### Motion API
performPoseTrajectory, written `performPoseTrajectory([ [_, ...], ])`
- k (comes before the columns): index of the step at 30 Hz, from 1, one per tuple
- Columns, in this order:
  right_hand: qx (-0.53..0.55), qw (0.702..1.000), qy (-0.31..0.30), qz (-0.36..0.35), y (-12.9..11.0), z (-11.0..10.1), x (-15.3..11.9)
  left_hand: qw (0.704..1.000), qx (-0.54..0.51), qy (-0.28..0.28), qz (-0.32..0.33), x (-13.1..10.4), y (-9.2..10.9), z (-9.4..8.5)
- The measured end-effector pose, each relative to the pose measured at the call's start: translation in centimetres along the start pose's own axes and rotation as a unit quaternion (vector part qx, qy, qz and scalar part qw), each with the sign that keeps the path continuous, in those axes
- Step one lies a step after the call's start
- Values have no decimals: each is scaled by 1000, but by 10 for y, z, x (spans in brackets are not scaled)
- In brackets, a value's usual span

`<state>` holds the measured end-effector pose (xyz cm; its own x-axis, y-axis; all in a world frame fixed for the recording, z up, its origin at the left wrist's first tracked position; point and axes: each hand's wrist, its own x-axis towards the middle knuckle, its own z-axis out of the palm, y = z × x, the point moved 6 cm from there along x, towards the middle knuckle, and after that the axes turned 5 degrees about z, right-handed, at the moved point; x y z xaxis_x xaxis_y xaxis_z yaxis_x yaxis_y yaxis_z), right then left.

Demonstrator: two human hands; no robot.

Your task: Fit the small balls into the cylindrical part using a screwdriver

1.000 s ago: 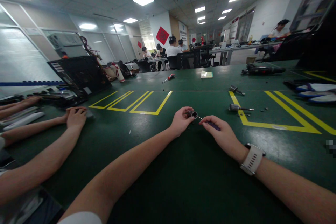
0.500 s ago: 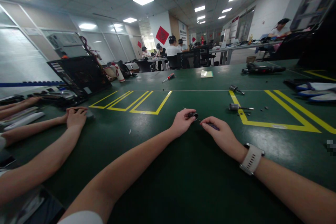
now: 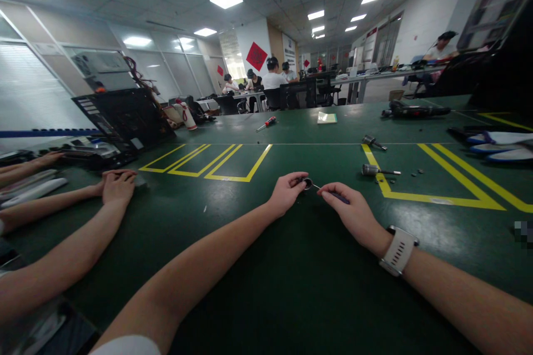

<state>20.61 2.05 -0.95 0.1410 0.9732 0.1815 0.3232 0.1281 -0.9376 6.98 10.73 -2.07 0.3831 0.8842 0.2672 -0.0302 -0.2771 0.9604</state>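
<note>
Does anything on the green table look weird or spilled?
Maybe the small dark bits: they lie loose and scattered near the yellow tape, beyond the right hand, as if spilled. Nothing looks clearly broken.

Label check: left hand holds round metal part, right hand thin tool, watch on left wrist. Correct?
Wrong wrist: the head view shows the watch on the right one. Left hand holds the round metal part, right hand the thin tool.
</note>
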Motion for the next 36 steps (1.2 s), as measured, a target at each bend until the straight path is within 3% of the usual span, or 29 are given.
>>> performPoseTrajectory([
  [7, 52, 998, -5, 21, 7, 1, 3, 1000, 19, -3, 6, 1, -3, -1],
  [15, -63, 998, 1, -29, -6, 3, -3, 995, 72, -24, 66, 2, -4, -1],
  [22, 93, 994, -23, 44, 11, 0, 4, 994, 85, -31, 60, 1, -3, 0],
  [28, 166, 983, -15, 77, 12, -1, 4, 996, 78, -28, 41, 0, 2, 1],
  [32, 169, 983, -5, 74, 12, -1, 4, 997, 69, -14, 24, 0, 1, 1],
  [36, 105, 993, -8, 43, 12, 0, 4, 998, 54, -9, 27, 0, 1, 1],
])
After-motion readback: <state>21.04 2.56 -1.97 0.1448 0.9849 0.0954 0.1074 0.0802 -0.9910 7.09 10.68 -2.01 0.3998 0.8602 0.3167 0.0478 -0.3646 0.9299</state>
